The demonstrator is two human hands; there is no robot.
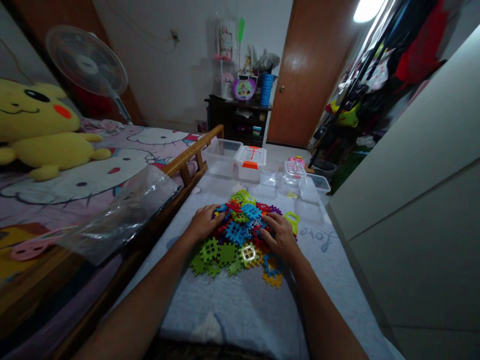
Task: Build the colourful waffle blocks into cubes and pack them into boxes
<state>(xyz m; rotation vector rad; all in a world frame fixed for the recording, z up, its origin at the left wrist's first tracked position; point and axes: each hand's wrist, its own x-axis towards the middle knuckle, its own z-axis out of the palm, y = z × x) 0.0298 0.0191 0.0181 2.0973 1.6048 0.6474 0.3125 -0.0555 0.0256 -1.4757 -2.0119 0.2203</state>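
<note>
A heap of toothed plastic building tiles (236, 233) in blue, red, green, orange and purple lies on the pale blue cloth (232, 310). My left hand (204, 222) rests on the heap's left side, fingers stretched over blue and yellow pieces. On the right side lies my right hand (279, 234), its fingers apart on red and blue tiles. Green tiles (227, 254) are spread along the near left edge of the heap. A white window-like piece (248, 254) sits at the near middle, and an orange tile (272, 280) lies closest to me. My palms hide some pieces.
Beyond the heap stand an open clear bin (222, 157), a lidded box with orange clips (250, 164) and smaller clear containers (294, 170). A wooden rail (187, 157) borders the left, with a clear plastic bag (131, 210) by it. A white cabinet (412, 165) stands right.
</note>
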